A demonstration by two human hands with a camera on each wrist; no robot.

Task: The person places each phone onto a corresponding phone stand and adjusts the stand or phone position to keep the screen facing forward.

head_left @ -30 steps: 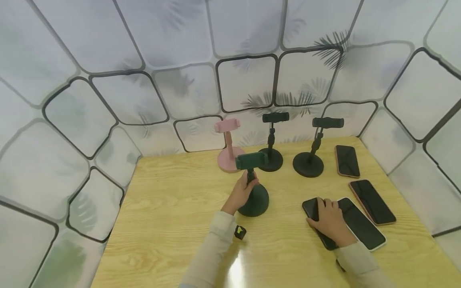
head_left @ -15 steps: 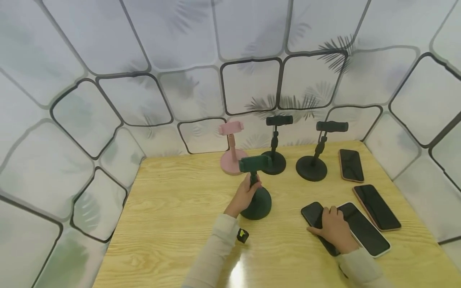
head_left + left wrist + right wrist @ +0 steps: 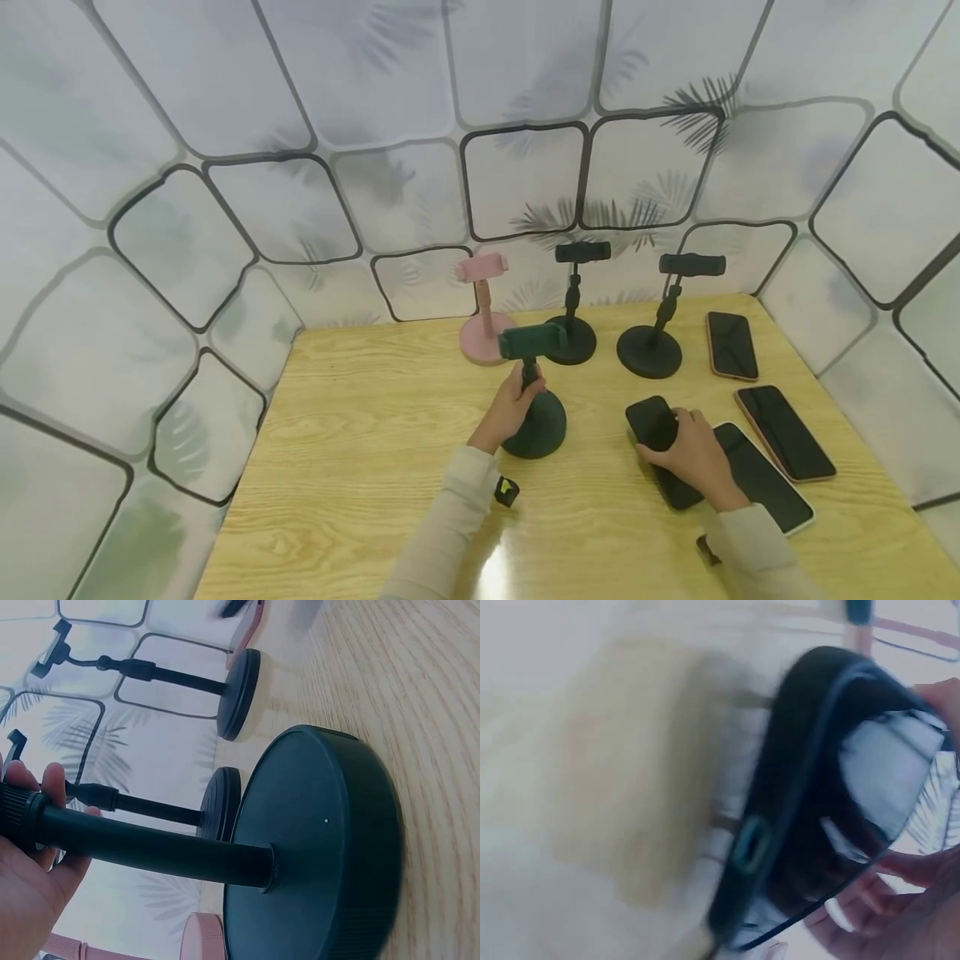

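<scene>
1. The person's left hand (image 3: 510, 410) has its fingers and thumb curled around the stem of the dark green phone stand (image 3: 545, 425), below its clamp; the stand is upright on the table (image 3: 360, 417), near of the pink stand (image 3: 482, 337).
2. The right hand (image 3: 697, 454) pinches the black phone (image 3: 651, 423) by its long edges, thumb on the left side and fingers on the right. The phone is to the right of the green stand, tilted; whether its near end touches the table cannot be told.
3. The white-edged phone (image 3: 761, 483) lies just right of it.
4. Half a second ago the black phone lay flat under the right hand; now its far end is raised. The left hand's grip is unchanged.
</scene>
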